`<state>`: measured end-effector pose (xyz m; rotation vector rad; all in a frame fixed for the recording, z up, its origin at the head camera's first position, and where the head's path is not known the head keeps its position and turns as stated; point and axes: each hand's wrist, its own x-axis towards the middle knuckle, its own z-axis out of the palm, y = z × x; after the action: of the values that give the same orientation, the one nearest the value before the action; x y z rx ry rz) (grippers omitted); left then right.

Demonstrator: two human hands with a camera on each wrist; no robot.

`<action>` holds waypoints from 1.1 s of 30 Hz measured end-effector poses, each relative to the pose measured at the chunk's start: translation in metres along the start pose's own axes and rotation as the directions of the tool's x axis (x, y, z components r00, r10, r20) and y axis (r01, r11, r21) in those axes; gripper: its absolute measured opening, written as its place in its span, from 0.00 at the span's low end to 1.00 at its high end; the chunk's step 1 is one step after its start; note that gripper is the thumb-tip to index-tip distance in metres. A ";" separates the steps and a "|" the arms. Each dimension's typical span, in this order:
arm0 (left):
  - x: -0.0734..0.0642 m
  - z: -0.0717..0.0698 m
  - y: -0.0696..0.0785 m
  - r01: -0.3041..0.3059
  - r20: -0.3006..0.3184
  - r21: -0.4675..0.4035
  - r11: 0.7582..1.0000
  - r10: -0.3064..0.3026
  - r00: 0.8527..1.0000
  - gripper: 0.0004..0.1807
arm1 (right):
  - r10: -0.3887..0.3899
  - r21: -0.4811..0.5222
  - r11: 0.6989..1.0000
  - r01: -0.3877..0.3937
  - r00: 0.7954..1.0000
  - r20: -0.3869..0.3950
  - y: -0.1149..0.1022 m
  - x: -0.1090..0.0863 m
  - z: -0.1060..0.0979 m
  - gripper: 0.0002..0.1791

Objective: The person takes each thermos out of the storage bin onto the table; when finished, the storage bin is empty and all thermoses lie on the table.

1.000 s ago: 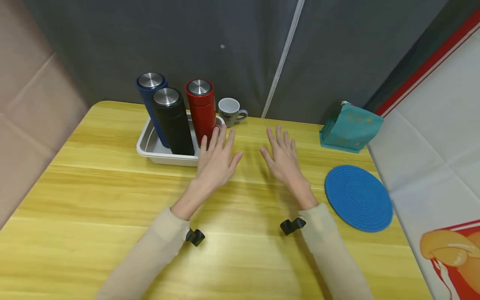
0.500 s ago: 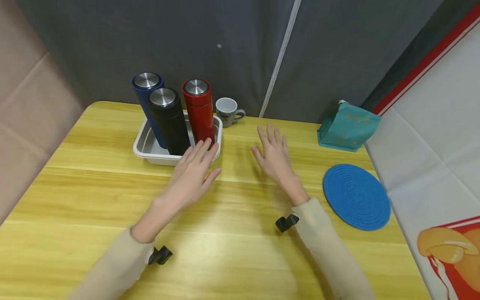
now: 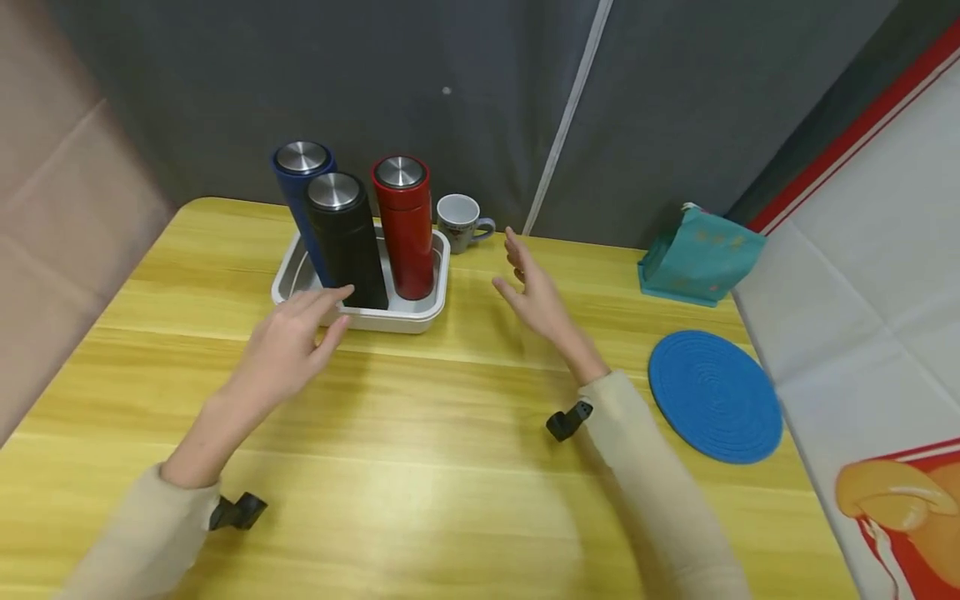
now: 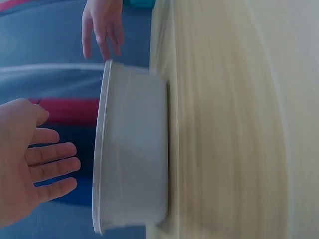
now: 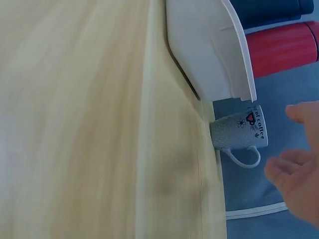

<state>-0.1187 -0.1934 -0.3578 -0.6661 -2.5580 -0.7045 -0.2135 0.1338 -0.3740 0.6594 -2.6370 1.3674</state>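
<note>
A white tray (image 3: pixel 405 320) stands at the back left of the table, holding a blue thermos (image 3: pixel 288 187), a black thermos (image 3: pixel 348 242) and a red thermos (image 3: pixel 407 229), all upright with steel lids. My left hand (image 3: pixel 281 346) hovers by the tray's front left edge, its fingers loosely extended and holding nothing. In the left wrist view that hand (image 4: pixel 35 159) appears apart from the tray wall (image 4: pixel 134 144). To the right of the tray my right hand (image 3: pixel 538 296) is held over the table with relaxed fingers. Nearest it is a grey coffee mug (image 3: pixel 454 225).
At the back right stands a teal bag (image 3: pixel 701 258). A round blue woven mat (image 3: pixel 716 396) lies along the right side of the wooden table (image 3: pixel 420 467). Behind the table hangs a dark grey curtain (image 3: pixel 360 75).
My left hand has moved left and toward me, from the tray's right front to its left front. My right hand has shifted slightly left and turned more sideways.
</note>
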 end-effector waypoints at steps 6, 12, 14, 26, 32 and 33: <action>-0.006 -0.010 -0.042 0.126 -0.115 -0.118 0.985 -0.139 0.984 0.11 | -0.007 0.171 0.985 0.012 0.999 -0.033 -0.003 0.019 0.009 0.35; -0.005 -0.012 -0.075 0.243 -0.191 -0.195 0.950 -0.279 0.941 0.11 | -0.062 0.244 0.968 0.062 0.998 -0.009 -0.022 0.037 0.027 0.38; -0.005 -0.014 -0.079 0.301 -0.180 -0.207 0.931 -0.339 0.923 0.12 | -0.061 0.279 0.959 0.055 0.998 0.013 -0.038 0.038 0.027 0.41; 0.013 -0.017 -0.110 0.622 0.234 -0.485 0.614 -0.595 0.769 0.28 | 0.013 0.339 0.940 -0.040 0.996 0.083 -0.076 0.048 0.029 0.44; 0.020 -0.020 -0.127 0.734 0.473 -0.604 0.309 -0.603 0.643 0.23 | 0.030 0.389 0.919 -0.069 0.994 0.106 -0.061 0.069 0.052 0.49; 0.020 -0.021 -0.130 0.743 0.511 -0.629 0.229 -0.598 0.617 0.19 | 0.029 0.381 0.922 -0.067 0.994 0.105 -0.059 0.072 0.057 0.50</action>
<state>-0.1992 -0.2970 -0.3787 0.3341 -2.4737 -2.3182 -0.2479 0.0351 -0.3430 0.7203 -2.4865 1.9423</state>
